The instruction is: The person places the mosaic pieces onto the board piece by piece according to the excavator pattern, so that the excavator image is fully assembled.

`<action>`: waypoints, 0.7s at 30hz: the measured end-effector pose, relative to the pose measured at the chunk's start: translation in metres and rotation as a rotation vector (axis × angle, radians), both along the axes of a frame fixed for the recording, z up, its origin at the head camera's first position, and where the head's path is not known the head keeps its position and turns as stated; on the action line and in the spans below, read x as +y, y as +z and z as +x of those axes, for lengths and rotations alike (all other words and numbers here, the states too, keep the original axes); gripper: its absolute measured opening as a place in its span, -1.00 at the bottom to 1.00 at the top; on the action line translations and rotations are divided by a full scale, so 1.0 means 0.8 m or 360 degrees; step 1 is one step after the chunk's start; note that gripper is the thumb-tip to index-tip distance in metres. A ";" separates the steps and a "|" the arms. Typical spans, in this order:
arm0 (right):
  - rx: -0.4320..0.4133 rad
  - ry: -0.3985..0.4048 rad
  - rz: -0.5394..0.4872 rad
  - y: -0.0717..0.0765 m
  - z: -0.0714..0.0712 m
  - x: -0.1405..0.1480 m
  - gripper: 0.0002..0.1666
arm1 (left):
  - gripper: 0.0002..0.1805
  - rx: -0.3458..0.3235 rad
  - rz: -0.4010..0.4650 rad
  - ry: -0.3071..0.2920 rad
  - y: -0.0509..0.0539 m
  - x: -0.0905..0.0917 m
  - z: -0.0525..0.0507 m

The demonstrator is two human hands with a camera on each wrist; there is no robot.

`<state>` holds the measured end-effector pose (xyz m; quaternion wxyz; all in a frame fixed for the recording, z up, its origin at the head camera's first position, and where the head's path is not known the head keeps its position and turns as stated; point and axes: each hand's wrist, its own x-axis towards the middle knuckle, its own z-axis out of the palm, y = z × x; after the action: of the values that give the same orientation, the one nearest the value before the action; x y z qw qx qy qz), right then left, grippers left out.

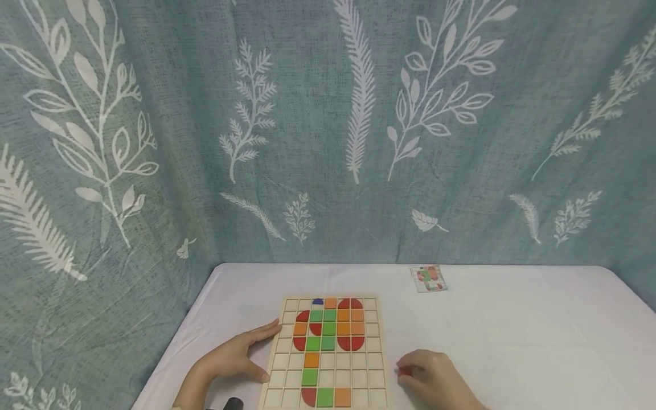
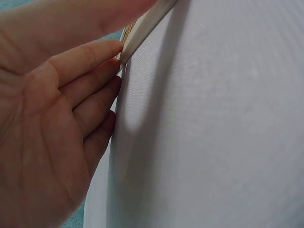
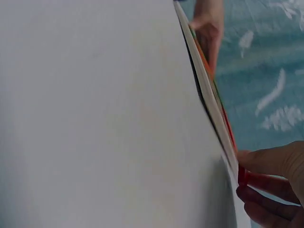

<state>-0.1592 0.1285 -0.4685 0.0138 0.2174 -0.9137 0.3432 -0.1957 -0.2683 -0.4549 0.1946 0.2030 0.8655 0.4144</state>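
Note:
A wooden grid board (image 1: 360,361) lies on the white table, with coloured tiles in several of its cells: green and orange squares, red rounded pieces, and one blue rounded piece (image 1: 318,301) in the top row. My left hand (image 1: 230,359) rests against the board's left edge, thumb and fingers spread and straight. In the left wrist view its fingertips (image 2: 116,47) touch the board's side. To the right of the board, my right hand (image 1: 435,376) pinches a small red tile (image 3: 242,175) between thumb and fingers. Most of that tile's shape is hidden by the fingers.
A small card (image 1: 429,279) with a coloured grid pattern lies near the table's back edge, right of the board. Part of a black object (image 1: 233,404) shows at the bottom, beside the left forearm. A teal curtain (image 1: 318,142) with white leaf prints hangs behind the table.

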 end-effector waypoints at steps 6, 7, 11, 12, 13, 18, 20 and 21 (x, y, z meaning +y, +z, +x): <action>-0.0029 0.0228 -0.0083 0.004 -0.004 -0.044 -0.84 | 0.03 -0.0004 0.0006 0.0002 0.000 0.000 0.000; -0.0036 0.0257 -0.0090 0.005 -0.004 -0.050 -0.84 | 0.03 -0.0004 0.0007 0.0004 -0.001 0.000 0.000; 0.0028 0.0347 -0.0078 0.004 -0.005 -0.072 -0.85 | 0.03 -0.0006 0.0021 0.0007 -0.001 0.001 0.000; 0.0040 0.0359 -0.0069 0.003 -0.005 -0.076 -0.85 | 0.03 -0.0006 0.0020 0.0008 -0.001 0.001 0.000; 0.0050 0.0370 -0.0054 0.003 -0.005 -0.079 -0.86 | 0.03 -0.0006 0.0021 0.0008 -0.001 0.001 0.000; 0.0070 0.0398 -0.0002 -0.002 -0.006 -0.087 -0.88 | 0.04 0.0002 0.0011 0.0018 0.000 0.001 0.001; 0.0099 0.0400 0.0003 -0.003 -0.007 -0.087 -0.90 | 0.05 0.0006 0.0004 0.0025 0.001 0.002 0.002; 0.0110 0.0399 0.0000 -0.003 -0.007 -0.086 -0.91 | 0.05 0.0010 0.0004 0.0024 0.001 0.002 0.002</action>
<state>-0.1645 0.0598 -0.4705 0.0022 0.3415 -0.8783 0.3347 -0.1941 -0.2670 -0.4539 0.1883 0.1980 0.8671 0.4164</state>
